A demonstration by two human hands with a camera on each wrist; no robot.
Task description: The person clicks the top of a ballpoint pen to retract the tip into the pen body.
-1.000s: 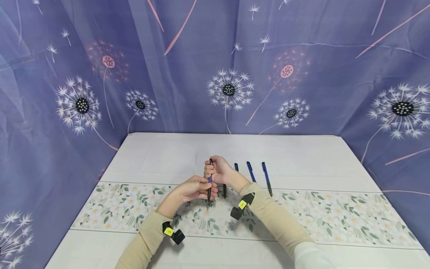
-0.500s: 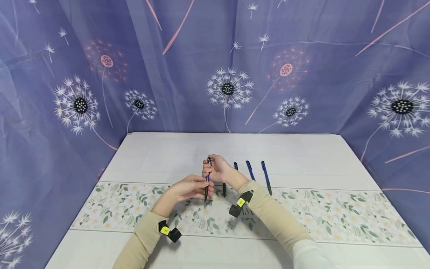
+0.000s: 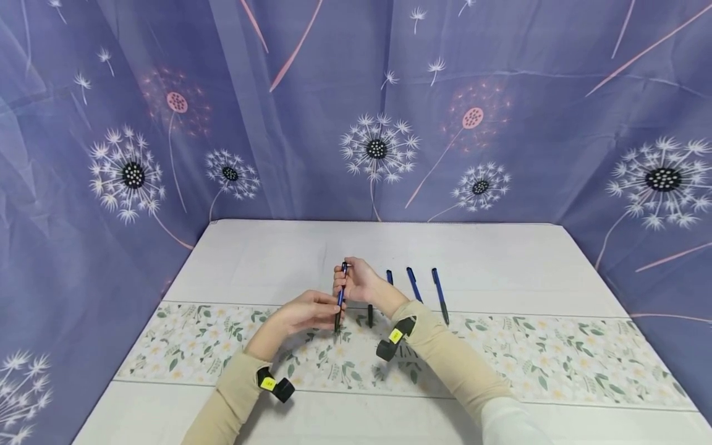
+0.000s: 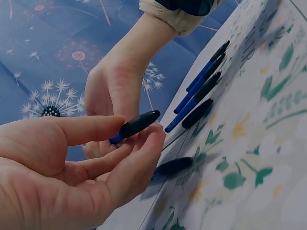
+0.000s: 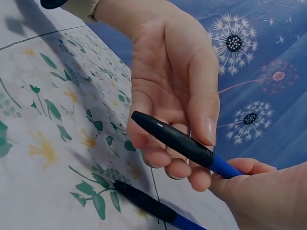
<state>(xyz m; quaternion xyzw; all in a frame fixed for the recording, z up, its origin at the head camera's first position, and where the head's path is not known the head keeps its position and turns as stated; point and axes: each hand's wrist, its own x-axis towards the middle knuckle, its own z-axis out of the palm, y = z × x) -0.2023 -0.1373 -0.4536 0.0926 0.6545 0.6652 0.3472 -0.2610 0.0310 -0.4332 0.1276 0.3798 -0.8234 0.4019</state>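
Observation:
A ballpoint pen [image 3: 341, 295] with a blue barrel and a black grip is held between both hands, tilted over the table. My left hand [image 3: 308, 310] pinches its black grip [image 5: 177, 139] near the lower end, the thumb lying along it. The curled fingers of my right hand [image 3: 358, 279] hold the blue upper part. In the left wrist view the right hand [image 4: 112, 91] shows behind the pen. A similar pen [image 5: 144, 200] lies on the table below the hands. Another pen's black grip [image 3: 370, 315] shows beside the right hand, its upper part hidden.
More blue pens lie to the right, among them one [image 3: 440, 295] at the far right and one [image 3: 414, 284] partly behind the right forearm. The white table [image 3: 267, 247] has a floral band [image 3: 534, 358]. A purple dandelion curtain [image 3: 311, 173] stands behind.
Both hands and the held pen have shifted slightly left. The left hand has slid a little further from the right hand's side; the other pens lie where they were.

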